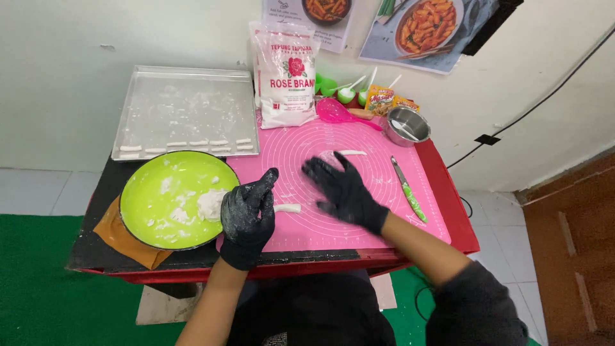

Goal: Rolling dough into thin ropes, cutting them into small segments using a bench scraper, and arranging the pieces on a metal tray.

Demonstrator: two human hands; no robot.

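A small red table (pixel 458 218) stands against a white wall, over green carpet on the left and pale tiles on the right, and a pink mat (pixel 359 218) covers most of its top. Beyond the left hand (pixel 248 214) lies a metal tray (pixel 186 106) with a row of small white dough sticks along its near edge; just left of that hand sits a green bowl (pixel 157 221) holding a lump of dough. The left hand, in a black glove dusted with flour, rests on the mat with fingers curled loosely, thumb side up, pinching nothing. A short dough piece (pixel 287 207) lies on the mat between the two hands, just beside the left fingers. The right hand (pixel 343 189), also gloved, hovers flat with fingers spread, palm down, forearm angled in from the lower right. Beyond it lie another dough stick (pixel 352 152) and a flour bag (pixel 285 74); to its right, a green-handled knife (pixel 409 190) and a steel cup (pixel 407 125).
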